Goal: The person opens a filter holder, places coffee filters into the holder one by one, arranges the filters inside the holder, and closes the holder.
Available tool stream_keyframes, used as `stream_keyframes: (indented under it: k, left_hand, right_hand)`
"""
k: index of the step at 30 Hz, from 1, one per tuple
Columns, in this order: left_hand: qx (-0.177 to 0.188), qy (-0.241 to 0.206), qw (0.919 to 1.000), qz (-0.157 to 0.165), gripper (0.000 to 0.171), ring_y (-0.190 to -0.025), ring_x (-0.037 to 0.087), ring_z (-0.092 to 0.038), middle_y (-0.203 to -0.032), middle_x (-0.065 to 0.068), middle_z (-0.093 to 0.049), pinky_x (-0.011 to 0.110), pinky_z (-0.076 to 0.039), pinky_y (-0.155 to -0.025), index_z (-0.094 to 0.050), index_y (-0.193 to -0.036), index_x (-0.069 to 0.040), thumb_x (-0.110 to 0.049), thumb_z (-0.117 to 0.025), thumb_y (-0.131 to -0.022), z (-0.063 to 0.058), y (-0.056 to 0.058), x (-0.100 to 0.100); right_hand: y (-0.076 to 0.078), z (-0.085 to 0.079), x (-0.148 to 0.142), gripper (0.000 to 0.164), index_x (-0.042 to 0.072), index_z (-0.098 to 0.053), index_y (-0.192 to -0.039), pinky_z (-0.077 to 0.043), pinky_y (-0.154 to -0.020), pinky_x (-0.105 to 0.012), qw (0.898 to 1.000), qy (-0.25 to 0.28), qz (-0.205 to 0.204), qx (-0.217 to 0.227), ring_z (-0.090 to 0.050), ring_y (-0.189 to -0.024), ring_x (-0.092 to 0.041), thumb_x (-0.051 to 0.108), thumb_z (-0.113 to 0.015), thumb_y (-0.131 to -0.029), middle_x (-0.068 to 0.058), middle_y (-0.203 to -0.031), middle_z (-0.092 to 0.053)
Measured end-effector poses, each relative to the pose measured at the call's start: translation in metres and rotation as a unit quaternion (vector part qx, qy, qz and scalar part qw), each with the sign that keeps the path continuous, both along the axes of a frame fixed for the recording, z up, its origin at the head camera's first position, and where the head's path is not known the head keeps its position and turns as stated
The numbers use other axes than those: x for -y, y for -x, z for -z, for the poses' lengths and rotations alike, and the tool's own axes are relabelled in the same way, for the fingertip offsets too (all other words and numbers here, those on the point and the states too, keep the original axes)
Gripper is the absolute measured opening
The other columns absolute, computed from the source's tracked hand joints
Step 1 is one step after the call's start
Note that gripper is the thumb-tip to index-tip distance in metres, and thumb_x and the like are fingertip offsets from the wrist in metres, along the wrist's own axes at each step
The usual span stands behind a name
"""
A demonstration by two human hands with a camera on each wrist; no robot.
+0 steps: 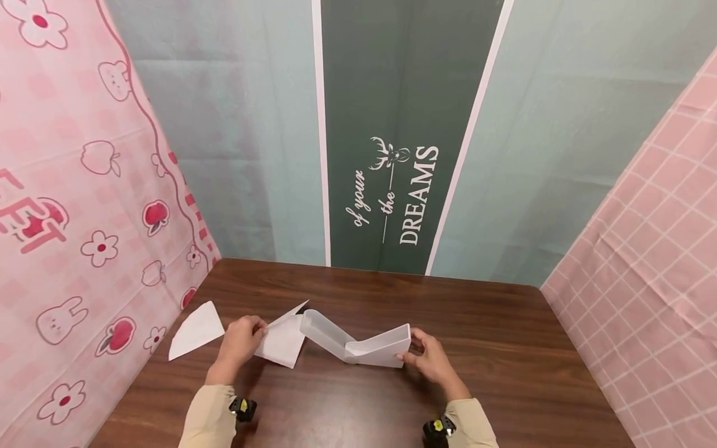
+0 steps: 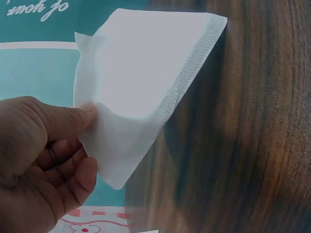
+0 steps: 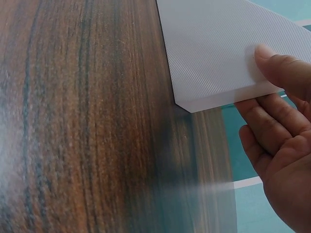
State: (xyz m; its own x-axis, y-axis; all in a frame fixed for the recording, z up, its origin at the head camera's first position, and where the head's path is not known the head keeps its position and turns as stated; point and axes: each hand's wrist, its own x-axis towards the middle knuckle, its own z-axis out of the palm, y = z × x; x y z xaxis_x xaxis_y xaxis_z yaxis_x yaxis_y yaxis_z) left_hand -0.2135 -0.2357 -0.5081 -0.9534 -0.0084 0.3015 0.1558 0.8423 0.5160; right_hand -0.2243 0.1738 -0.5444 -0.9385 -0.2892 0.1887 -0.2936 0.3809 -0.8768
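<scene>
My left hand (image 1: 241, 342) pinches a white paper coffee filter (image 1: 282, 344) by its edge. In the left wrist view the thumb lies on the filter's (image 2: 141, 73) face, and a crimped seam runs down its far side. With my right hand (image 1: 430, 358) I grip one end of a frosted white plastic holder (image 1: 381, 351), which lies in a wide V on the table. The right wrist view shows the thumb on the holder's finely ribbed face (image 3: 214, 53) and fingers at its edge. The holder's other arm reaches toward the filter, close to its right edge.
Another fan-shaped coffee filter (image 1: 197, 331) lies flat on the table's left side. The brown wooden table (image 1: 347, 410) ends at a green curtain (image 1: 386, 93) behind, with pink patterned cloths (image 1: 84, 205) on both sides.
</scene>
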Motion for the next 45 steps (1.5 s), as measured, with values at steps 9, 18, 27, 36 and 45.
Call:
stream_keyframes:
  k: [9, 18, 27, 36, 45]
  left_hand:
    - [-0.047, -0.026, 0.9986, 0.005, 0.011, -0.061, 0.016, -0.049, -0.068, -0.001, -0.056, 0.037, -0.041, -0.059, -0.065, -0.073, -0.007, 0.0, -0.07, -0.078, -0.011, -0.003, -0.004]
    - [-0.035, -0.035, 0.9987, 0.003, 0.009, -0.062, 0.017, -0.049, -0.068, 0.001, -0.056, 0.037, -0.041, -0.06, -0.065, -0.074, -0.005, 0.001, -0.07, -0.079, -0.012, -0.004, -0.006]
    - [-0.058, -0.049, 0.9971, -0.003, 0.01, -0.062, 0.016, -0.049, -0.07, 0.001, -0.055, 0.036, -0.041, -0.059, -0.064, -0.074, -0.007, 0.001, -0.07, -0.078, -0.011, -0.007, -0.012]
    - [-0.105, -0.06, 0.9926, -0.006, 0.01, -0.061, 0.015, -0.051, -0.07, 0.002, -0.053, 0.034, -0.043, -0.057, -0.064, -0.075, -0.004, 0.002, -0.072, -0.077, -0.019, -0.012, -0.019]
    - [-0.179, -0.067, 0.9815, -0.012, 0.01, -0.061, 0.014, -0.052, -0.068, 0.001, -0.053, 0.031, -0.046, -0.054, -0.065, -0.076, -0.003, 0.004, -0.072, -0.075, -0.028, -0.013, -0.022]
  right_hand:
    - [0.002, 0.001, -0.002, 0.043, -0.002, -0.058, -0.11, -0.049, -0.081, -0.04, 1.0, 0.003, 0.012, 0.003, -0.062, -0.096, -0.031, 0.001, -0.078, -0.072, -0.017, -0.103, -0.065]
    - [0.002, 0.006, -0.004, 0.04, -0.001, -0.059, -0.107, -0.051, -0.075, -0.039, 0.997, 0.021, -0.02, -0.068, -0.064, -0.091, -0.028, 0.008, -0.078, -0.073, -0.014, -0.098, -0.066]
    - [0.001, 0.003, -0.002, 0.042, -0.001, -0.059, -0.109, -0.049, -0.079, -0.04, 1.0, -0.011, 0.015, -0.006, -0.062, -0.095, -0.031, 0.0, -0.078, -0.071, -0.016, -0.101, -0.065]
    - [-0.001, 0.001, -0.002, 0.043, 0.0, -0.059, -0.109, -0.049, -0.08, -0.04, 1.0, -0.004, 0.022, 0.006, -0.062, -0.097, -0.032, -0.001, -0.078, -0.071, -0.016, -0.103, -0.065]
    - [0.0, 0.002, 0.0, 0.04, 0.0, -0.059, -0.107, -0.049, -0.08, -0.04, 1.0, 0.0, 0.012, -0.006, -0.061, -0.096, -0.032, 0.0, -0.077, -0.071, -0.016, -0.101, -0.065]
